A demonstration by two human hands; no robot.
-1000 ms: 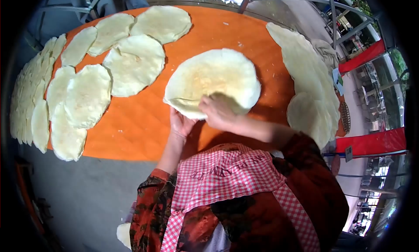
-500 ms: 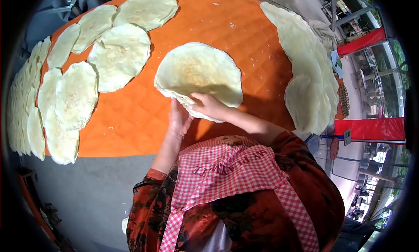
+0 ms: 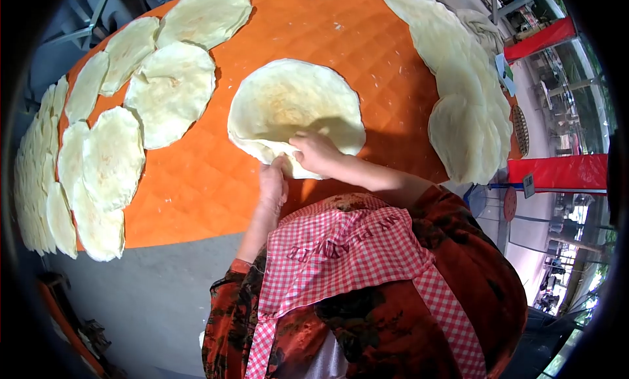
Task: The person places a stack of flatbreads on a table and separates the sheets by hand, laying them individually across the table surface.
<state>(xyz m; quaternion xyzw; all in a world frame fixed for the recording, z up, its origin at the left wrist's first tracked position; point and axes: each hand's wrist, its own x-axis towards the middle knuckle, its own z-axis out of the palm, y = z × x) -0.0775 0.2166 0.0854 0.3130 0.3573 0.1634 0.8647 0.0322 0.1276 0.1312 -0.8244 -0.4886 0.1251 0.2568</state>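
A large round pale flatbread (image 3: 295, 97) lies in front of me, its near edge lifted and curled inward. My left hand (image 3: 272, 181) grips that edge from the near side, its fingertips closed on the rim. Just to the right, my right hand (image 3: 316, 154) reaches over the same edge, fingers curled and pinching a fold of the bread. Part of the right fingers is hidden by the hand itself. Both hands are close together at the near rim.
An orange padded cloth (image 3: 314, 25) covers the table. Several flatbreads (image 3: 171, 94) are spread on the left, beside a long overlapping row (image 3: 36, 176) at the far left edge. Another overlapping row (image 3: 462, 97) lines the right side. A grey floor (image 3: 144, 300) shows below.
My left hand has moved up and closed on the bread's near rim. My right fingers have curled more tightly over the edge. The view has shifted slightly.
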